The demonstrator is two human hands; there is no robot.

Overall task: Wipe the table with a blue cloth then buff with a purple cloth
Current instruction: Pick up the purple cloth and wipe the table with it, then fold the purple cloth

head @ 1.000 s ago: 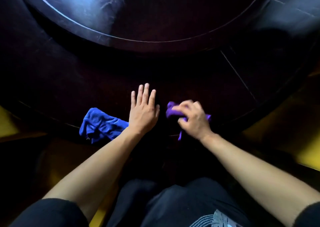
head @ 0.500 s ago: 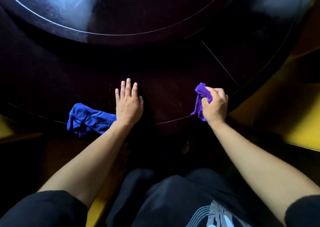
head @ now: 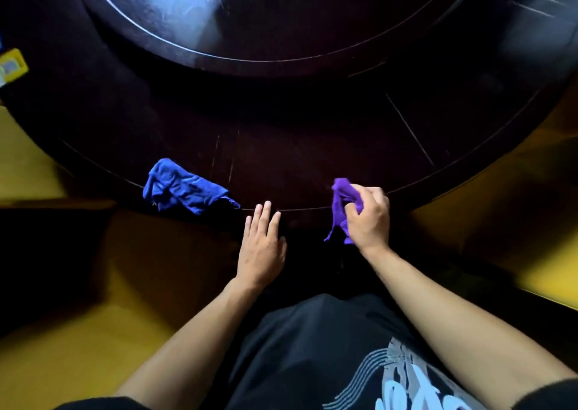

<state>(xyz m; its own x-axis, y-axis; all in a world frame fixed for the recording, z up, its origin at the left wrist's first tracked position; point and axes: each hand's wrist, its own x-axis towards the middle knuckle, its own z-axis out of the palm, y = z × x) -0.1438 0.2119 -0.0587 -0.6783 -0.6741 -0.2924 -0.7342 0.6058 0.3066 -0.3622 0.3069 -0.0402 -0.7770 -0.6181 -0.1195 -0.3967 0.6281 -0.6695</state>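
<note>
The purple cloth (head: 344, 203) sits bunched in my right hand (head: 367, 219), fingers clenched around it at the dark round table's (head: 312, 159) near edge. My left hand (head: 261, 244) lies flat, fingers spread; the blue cloth (head: 184, 190) rests crumpled just beside it.

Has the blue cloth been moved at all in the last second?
No. The blue cloth lies in the same crumpled shape on the table's inlaid rim line; only the camera shifted.
</note>
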